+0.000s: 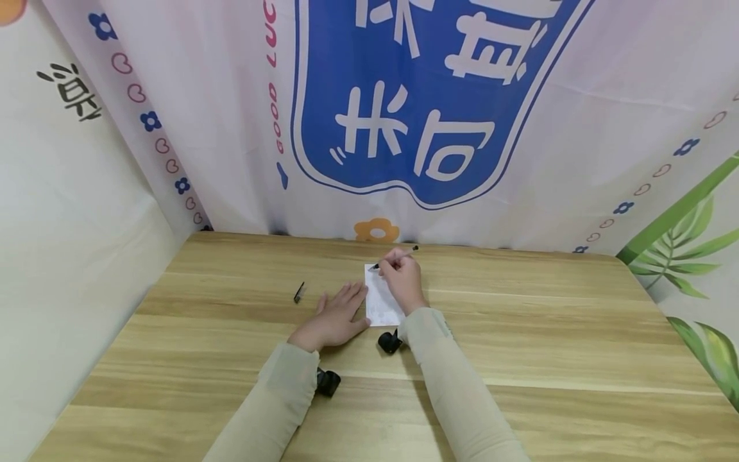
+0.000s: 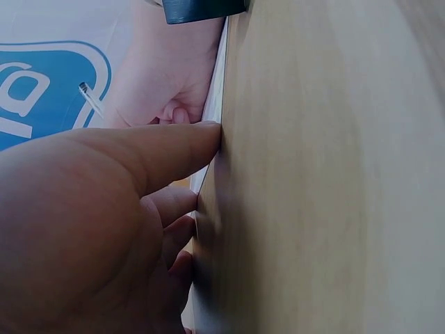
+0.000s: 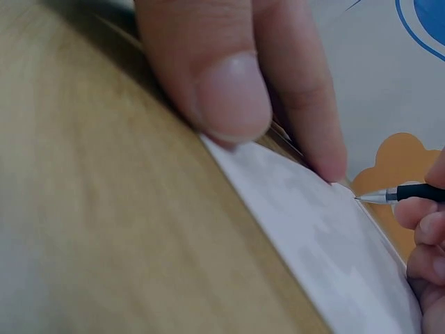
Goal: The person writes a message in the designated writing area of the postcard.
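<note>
A small white sheet of paper (image 1: 381,307) lies on the wooden table. My right hand (image 1: 402,282) pinches a pen (image 1: 407,252) with a dark grip, its tip at the sheet's upper left. In the right wrist view the silver tip of the pen (image 3: 379,197) meets the far end of the paper (image 3: 299,209). My left hand (image 1: 337,316) rests with its fingers stretched out and touching the paper's left edge. The left wrist view shows the left thumb (image 2: 174,149) pressing at the near corner of the sheet.
A black pen cap with a clear part (image 1: 299,293) lies left of the left hand. Black wrist devices (image 1: 328,383) sit at both wrists. A printed curtain (image 1: 231,128) hangs behind the table's far edge (image 1: 491,249), and the wood-grain tabletop (image 1: 548,333) spreads to both sides.
</note>
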A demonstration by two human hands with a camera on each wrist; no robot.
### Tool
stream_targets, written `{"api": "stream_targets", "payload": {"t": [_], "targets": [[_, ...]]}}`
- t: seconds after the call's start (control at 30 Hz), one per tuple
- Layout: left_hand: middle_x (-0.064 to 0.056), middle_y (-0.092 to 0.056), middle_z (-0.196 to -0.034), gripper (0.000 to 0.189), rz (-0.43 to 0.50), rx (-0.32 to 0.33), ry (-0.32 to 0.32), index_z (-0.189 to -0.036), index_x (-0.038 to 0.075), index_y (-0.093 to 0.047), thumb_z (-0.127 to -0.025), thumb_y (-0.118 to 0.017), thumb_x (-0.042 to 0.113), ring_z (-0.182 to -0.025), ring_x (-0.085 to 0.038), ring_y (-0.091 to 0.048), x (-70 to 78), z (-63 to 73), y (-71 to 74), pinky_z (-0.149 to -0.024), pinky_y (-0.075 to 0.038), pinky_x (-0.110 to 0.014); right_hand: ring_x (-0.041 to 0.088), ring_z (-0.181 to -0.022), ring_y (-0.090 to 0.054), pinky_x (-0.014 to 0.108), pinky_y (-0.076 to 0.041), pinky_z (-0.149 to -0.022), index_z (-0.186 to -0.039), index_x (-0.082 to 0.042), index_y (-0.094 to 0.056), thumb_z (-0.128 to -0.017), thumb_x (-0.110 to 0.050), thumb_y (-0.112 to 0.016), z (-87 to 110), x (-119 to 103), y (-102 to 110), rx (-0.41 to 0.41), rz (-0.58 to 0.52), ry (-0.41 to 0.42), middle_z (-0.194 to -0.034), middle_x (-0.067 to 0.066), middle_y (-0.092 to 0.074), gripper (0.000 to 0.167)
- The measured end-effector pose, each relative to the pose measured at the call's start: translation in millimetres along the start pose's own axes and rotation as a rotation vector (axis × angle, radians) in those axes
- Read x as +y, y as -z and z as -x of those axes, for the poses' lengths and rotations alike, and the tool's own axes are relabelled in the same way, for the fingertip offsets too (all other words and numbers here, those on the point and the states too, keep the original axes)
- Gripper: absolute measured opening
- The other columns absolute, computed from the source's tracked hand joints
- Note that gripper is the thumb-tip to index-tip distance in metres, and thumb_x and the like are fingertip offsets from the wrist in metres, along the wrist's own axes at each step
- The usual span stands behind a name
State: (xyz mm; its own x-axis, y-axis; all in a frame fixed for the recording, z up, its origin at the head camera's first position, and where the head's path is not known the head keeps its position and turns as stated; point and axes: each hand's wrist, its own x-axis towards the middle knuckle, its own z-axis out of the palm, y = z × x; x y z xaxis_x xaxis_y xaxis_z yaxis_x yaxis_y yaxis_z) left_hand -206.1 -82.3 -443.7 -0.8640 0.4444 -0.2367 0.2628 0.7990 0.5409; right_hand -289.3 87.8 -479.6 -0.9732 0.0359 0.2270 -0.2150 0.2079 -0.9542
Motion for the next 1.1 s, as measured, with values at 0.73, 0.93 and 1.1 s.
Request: {"api": "stream_targets", "payload": {"t": [0.73, 0.93, 1.1], "targets": [[-0.007, -0.006, -0.17, 0.072, -0.022, 0.004, 0.012, -0.163, 0.012, -0.016, -0.107, -0.049, 0.041, -0.156, -0.027, 0.002, -9.1, -6.7, -8.7, -0.118, 0.007, -0.064, 0.015, -0.062, -0.053, 0.023, -0.042, -0.055, -0.083, -0.008, -0.064, -0.096, -0.007, -0.061, 3.7, -2.1, 2.3, 0.002, -0.026, -0.047, -0.076, 0.007, -0.064, 0.013], [-0.011, -0.008, -0.17, 0.071, -0.018, 0.009, -0.003, -0.163, 0.008, -0.017, -0.107, -0.049, 0.037, -0.156, -0.03, 0.0, -4.0, -4.3, -4.1, -0.119, 0.005, -0.065, 0.015, -0.063, -0.052, 0.022, -0.041, -0.055, -0.082, -0.007, -0.064, -0.094, -0.006, -0.062, 2.4, -0.3, 2.8, 0.001, -0.032, -0.016, -0.075, 0.007, -0.064, 0.013], [-0.015, -0.011, -0.169, 0.069, -0.016, 0.01, -0.011, -0.162, 0.004, -0.019, -0.107, -0.05, 0.033, -0.156, -0.033, -0.002, 0.0, 0.5, 0.5, -0.119, 0.004, -0.065, 0.014, -0.063, -0.054, 0.022, -0.042, -0.055, -0.081, -0.007, -0.064, -0.093, -0.005, -0.062, 0.8, -0.5, 1.6, -0.011, -0.045, -0.004, -0.074, 0.006, -0.063, 0.013]]}}
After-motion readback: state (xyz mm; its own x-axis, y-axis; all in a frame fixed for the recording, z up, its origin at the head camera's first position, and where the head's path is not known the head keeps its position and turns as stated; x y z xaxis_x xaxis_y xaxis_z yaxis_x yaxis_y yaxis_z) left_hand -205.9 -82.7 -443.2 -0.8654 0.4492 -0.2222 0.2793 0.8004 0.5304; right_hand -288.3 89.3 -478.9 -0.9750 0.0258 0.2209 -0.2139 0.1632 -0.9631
